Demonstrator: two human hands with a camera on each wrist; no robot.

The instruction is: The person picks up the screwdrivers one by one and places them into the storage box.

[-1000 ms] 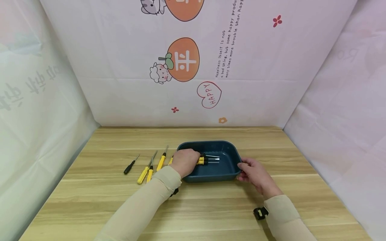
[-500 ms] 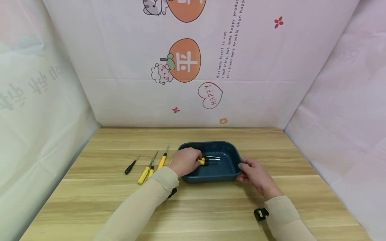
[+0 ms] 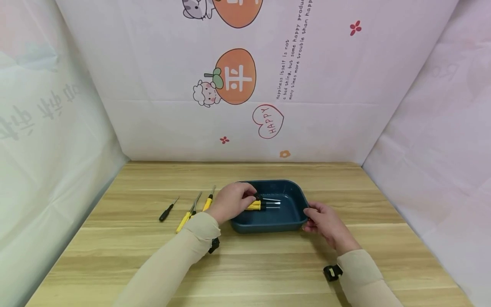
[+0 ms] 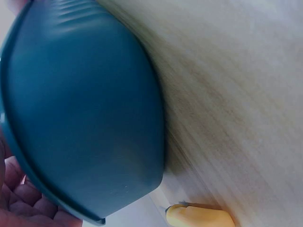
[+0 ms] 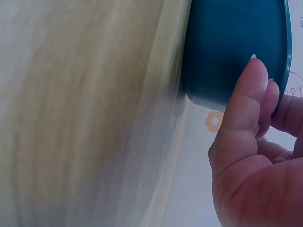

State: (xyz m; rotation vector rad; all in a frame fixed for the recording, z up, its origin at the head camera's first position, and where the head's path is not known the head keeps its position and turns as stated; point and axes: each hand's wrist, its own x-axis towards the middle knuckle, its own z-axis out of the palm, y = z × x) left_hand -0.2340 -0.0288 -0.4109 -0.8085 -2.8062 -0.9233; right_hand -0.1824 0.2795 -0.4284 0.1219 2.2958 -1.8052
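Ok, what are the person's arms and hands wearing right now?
Both arms wear snug beige sleeves down to the wrists. The left hand and right hand are bare, with no gloves or rings visible. A small black device sits at each wrist, the right one showing a yellow mark.

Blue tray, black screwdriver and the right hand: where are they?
blue tray (image 3: pixel 293 194), head view, bare inside floor.
black screwdriver (image 3: pixel 165 213), head view, its handle.
right hand (image 3: pixel 326 221), head view, back of the hand.

The left hand (image 3: pixel 230 201) hides the screwdriver (image 3: pixel 258 206) handles in the tray (image 3: pixel 291 215). Both wrist views show a blurry worktop (image 4: pixel 246 94).
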